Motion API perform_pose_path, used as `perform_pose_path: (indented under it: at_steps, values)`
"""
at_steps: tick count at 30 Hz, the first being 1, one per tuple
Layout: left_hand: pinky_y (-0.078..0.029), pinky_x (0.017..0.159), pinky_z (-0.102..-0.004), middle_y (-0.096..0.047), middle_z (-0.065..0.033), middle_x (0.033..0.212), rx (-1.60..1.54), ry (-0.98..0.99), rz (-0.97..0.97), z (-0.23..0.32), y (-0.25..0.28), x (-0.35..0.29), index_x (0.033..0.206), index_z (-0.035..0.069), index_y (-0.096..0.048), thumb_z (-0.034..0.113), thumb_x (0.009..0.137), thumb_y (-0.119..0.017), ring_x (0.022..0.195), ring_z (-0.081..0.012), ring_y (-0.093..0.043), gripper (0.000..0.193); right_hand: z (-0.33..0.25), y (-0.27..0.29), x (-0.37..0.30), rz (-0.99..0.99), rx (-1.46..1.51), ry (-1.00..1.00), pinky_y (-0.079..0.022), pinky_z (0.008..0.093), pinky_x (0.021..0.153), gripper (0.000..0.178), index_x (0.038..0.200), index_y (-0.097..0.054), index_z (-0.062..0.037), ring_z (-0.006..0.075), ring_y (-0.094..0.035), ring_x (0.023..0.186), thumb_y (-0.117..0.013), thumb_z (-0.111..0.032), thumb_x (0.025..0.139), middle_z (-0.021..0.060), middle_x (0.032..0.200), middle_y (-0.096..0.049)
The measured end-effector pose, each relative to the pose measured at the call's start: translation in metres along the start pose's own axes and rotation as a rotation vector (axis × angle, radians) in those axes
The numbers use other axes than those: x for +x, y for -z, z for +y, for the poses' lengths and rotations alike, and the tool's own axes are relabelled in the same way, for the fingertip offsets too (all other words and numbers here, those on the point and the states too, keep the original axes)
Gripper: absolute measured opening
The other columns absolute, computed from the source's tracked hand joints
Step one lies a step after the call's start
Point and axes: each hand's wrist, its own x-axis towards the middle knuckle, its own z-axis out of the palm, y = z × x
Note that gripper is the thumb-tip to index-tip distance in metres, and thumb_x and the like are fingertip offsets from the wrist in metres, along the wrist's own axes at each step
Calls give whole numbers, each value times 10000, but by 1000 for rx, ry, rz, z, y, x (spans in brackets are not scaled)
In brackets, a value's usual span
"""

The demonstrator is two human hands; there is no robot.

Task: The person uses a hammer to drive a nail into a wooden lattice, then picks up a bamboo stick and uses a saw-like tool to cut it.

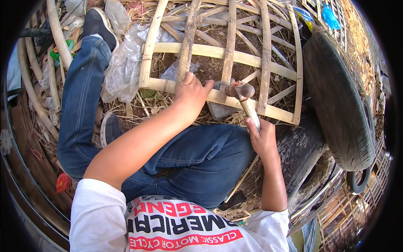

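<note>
Five-slat bamboo lattice (231, 54): spread over straw-strewn ground (155, 108) in front of the body, near edge just beyond the bent leg.
Lattice direction: running away from the body along the slats, slanting down to the right along the near strip; cut off by the upper edge, so cannot tell the long axis.
Left hand (191, 96): laid over the second slat from the left, at the near strip, with fingers bent and thumb out to the right; fingertips hidden, so cannot tell how tightly closed; probably placed there to steady the crossing.
Right hand (264, 136): grip wrapped round the pale handle of a hammer (241, 91), thumb along the shaft; held fairly near the head, likely for control over reach.
Hammer place: over the near strip, just right of the third slat's end; cannot tell if touching.
Hammer direction: pointing away from the body and slightly left along the handle; roughly left-right along the rusty head, rounded end rightward.
Grey slab (220, 110): set beneath the near strip, between the hands, perhaps as firm backing.
Bent leg (197, 147): folded close, probably to bring the lattice within reach.
Black tire (336, 96): standing beside the lattice's right edge.
</note>
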Motion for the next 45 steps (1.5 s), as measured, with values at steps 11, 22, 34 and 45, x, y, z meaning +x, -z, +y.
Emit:
perform_pose_path:
  at_steps: [11, 22, 34, 45]
  values:
    - [-245, 952, -361, -641, -83, 940, -7, 29, 99, 2, 0, -3, 1299, 151, -473, 137, 827, -531, 1004, -218, -557, 476, 17, -4, -12, 91, 114, 200, -402, 336, 496, 468, 791, -589, 46, 193, -421, 481, -634, -415, 853, 142, 544, -484]
    - [-250, 970, -374, -638, -92, 952, -33, 27, 114, 1, -6, -2, 1330, 159, -444, 144, 838, -518, 1024, -241, -551, 497, 15, 1, 0, -22, -1, 139, -411, 359, 501, 476, 785, -600, 49, 321, -474, 478, -663, -421, 823, 184, 566, -504]
    - [-266, 981, -382, -640, -115, 947, -54, 32, 166, -2, -7, 1, 1281, 142, -469, 126, 840, -512, 1032, -266, -544, 443, 6, 9, -4, 57, 21, 144, -414, 332, 505, 323, 767, -601, 47, 215, -499, 472, -617, -259, 869, 138, 548, -535]
    - [-277, 969, -384, -647, -122, 920, -102, 31, 135, -2, -10, -1, 1262, 136, -466, 120, 830, -529, 1002, -268, -566, 437, 16, 5, -4, 73, 111, 194, -368, 317, 470, 475, 750, -602, 45, 114, -423, 496, -581, -409, 891, 67, 517, -473]
